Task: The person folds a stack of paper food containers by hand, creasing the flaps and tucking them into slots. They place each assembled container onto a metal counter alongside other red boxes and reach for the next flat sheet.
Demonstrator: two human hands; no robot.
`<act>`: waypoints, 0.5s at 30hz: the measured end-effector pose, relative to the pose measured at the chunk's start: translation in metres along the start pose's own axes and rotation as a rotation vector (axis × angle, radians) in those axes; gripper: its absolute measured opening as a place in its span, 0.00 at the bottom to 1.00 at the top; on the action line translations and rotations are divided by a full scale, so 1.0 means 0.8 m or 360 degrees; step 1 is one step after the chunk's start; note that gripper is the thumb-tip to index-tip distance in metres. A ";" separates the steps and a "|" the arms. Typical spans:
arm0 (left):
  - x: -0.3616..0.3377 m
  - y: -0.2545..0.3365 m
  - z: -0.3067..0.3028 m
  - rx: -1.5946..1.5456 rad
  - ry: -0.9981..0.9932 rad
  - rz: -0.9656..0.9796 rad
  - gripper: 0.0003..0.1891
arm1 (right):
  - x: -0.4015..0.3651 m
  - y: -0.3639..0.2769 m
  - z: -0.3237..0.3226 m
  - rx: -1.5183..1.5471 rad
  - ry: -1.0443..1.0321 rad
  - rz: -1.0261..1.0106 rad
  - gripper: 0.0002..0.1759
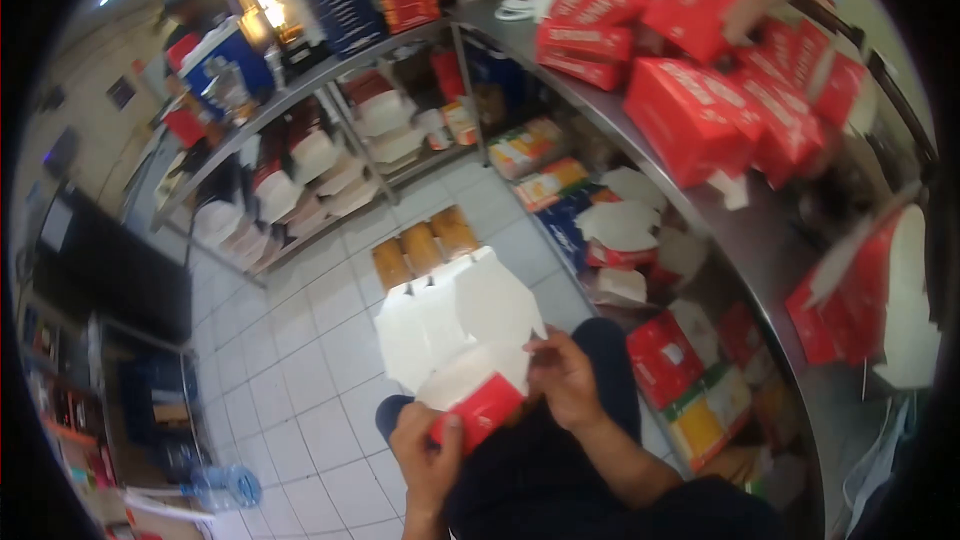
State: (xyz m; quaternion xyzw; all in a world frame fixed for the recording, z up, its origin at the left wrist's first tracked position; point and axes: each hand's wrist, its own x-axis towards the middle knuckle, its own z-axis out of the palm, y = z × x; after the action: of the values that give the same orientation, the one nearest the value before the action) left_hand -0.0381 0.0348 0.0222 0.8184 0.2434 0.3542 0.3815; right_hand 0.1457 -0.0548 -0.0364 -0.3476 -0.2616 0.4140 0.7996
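Observation:
A partly unfolded carton (462, 325), white inside with a red outer panel, lies over my lap, its wide flaps spread toward the floor. My left hand (425, 445) pinches the lower left corner of the red panel, thumb on top. At the carton's right edge my right hand (565, 380) has its thumb and fingers closed on a white side flap. The fingertips of my right hand are partly hidden behind the card.
Folded red cartons (700, 120) are heaped on the metal counter (745, 250) at right. Shelves below hold flat cartons (665, 360). More boxes fill a rack (385, 130) ahead. Brown packs (425, 243) lie on the tiled floor; a water bottle (228, 488) is lower left.

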 end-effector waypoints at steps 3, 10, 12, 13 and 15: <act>-0.005 0.000 0.008 0.0030 0.0266 -0.0445 0.13 | -0.001 0.002 0.013 -0.0648 0.0410 -0.0447 0.16; 0.000 -0.011 0.008 -0.0019 0.0208 -0.0048 0.18 | -0.012 -0.039 0.017 -0.1081 -0.0320 0.0100 0.20; 0.005 -0.009 0.012 -0.0109 0.0171 -0.0091 0.18 | -0.013 -0.045 0.011 -0.1260 -0.0448 -0.0051 0.27; 0.006 -0.012 0.015 -0.0110 0.0172 -0.0091 0.18 | -0.014 -0.042 0.006 -0.1262 -0.0448 -0.0052 0.27; 0.007 -0.029 0.029 0.0098 0.0105 -0.0171 0.07 | -0.014 -0.027 -0.012 -0.1598 -0.0410 -0.0008 0.35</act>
State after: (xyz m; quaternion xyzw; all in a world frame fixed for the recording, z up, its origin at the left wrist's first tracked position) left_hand -0.0198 0.0422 -0.0045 0.8034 0.3101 0.3524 0.3663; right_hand 0.1569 -0.0765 -0.0273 -0.6340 -0.5251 0.2750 0.4967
